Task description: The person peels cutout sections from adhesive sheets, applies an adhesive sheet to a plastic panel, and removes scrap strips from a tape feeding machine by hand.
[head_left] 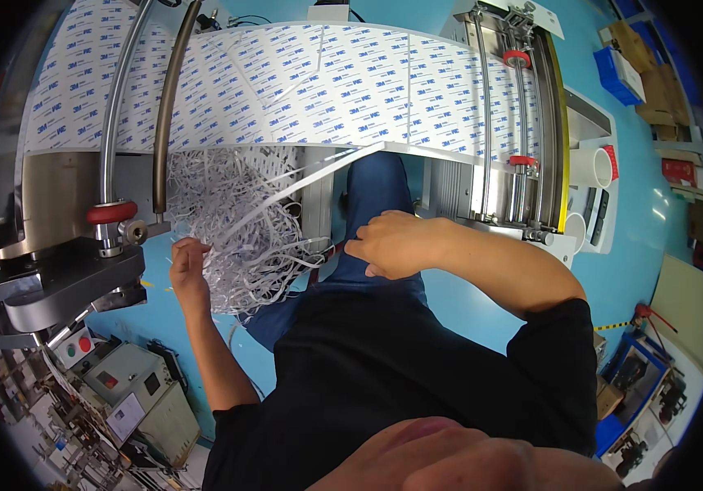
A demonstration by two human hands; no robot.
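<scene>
My left hand [190,266] is closed at the left, its fingers pinched on the lower end of a narrow white strip [306,183]. The strip slants up to the right, reaching the near edge of a wide white sheet with a blue repeated print [351,90]. Beside this hand lies a large tangled heap of thin white strips [245,262]. My right hand [392,243] hovers above my thigh with its fingers loosely bent and the thumb apart. Nothing shows in it.
The sheet spans between two machine frames. On the left are metal rods with a red collar [112,213]; on the right, rails with red rings [522,161]. A white tray [605,233] with rolls stands farther right. A control cabinet [126,380] is at lower left.
</scene>
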